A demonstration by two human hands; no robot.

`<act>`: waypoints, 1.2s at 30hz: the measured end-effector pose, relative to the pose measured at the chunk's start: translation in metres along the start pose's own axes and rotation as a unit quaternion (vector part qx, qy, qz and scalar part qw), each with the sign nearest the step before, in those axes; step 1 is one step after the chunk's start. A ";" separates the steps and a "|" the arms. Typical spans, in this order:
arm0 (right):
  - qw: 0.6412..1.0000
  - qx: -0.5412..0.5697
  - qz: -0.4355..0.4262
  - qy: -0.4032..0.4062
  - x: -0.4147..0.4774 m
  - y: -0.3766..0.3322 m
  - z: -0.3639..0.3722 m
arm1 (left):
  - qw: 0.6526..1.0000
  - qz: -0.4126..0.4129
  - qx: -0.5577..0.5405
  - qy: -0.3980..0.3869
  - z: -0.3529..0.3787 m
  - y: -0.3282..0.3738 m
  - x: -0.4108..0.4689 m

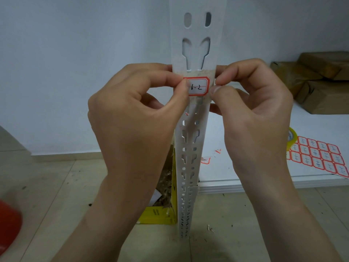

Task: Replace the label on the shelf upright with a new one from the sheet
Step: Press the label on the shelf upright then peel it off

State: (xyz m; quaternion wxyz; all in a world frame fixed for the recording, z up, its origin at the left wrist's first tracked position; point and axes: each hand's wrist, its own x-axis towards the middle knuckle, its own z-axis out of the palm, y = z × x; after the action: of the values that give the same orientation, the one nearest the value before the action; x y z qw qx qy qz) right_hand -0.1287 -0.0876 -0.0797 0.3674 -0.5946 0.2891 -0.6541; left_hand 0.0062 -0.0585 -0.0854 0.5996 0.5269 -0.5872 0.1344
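A white slotted shelf upright (190, 148) runs up the middle of the head view. On it sits a red-bordered label (198, 86) marked "1-2", under a strip of clear tape (196, 73). My left hand (136, 118) pinches the label's left edge with thumb and forefinger. My right hand (251, 110) pinches the tape's edge at the upright's right side. The label sheet (319, 157), with several red-bordered labels, lies on the white shelf board (309, 125) at the right.
A yellow tape roll (291, 137) peeks out beside the sheet. Torn label scraps (205, 160) lie on the shelf board. Brown cardboard boxes (321, 82) are stacked at the back right. A yellow box (160, 212) stands behind the upright; a red object (8, 227) is at lower left.
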 end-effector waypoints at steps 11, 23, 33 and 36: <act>1.000 0.009 0.004 0.003 0.001 -0.001 0.000 | 0.999 0.014 -0.019 0.042 0.005 -0.004 -0.005; 1.000 0.010 -0.002 -0.002 0.000 -0.001 0.000 | 1.000 0.019 0.001 0.022 0.000 0.000 -0.003; 1.000 0.004 -0.001 0.001 0.000 0.000 0.000 | 1.000 0.006 0.017 0.003 -0.002 0.000 0.000; 1.000 0.005 -0.001 0.001 0.000 0.000 0.000 | 1.000 -0.004 0.006 0.008 0.001 -0.001 -0.002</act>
State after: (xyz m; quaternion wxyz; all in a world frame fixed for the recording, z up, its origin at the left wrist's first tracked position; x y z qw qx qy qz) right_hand -0.1287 -0.0871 -0.0798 0.3693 -0.5922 0.2863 -0.6565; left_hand 0.0056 -0.0588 -0.0878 0.6017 0.5320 -0.5791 0.1400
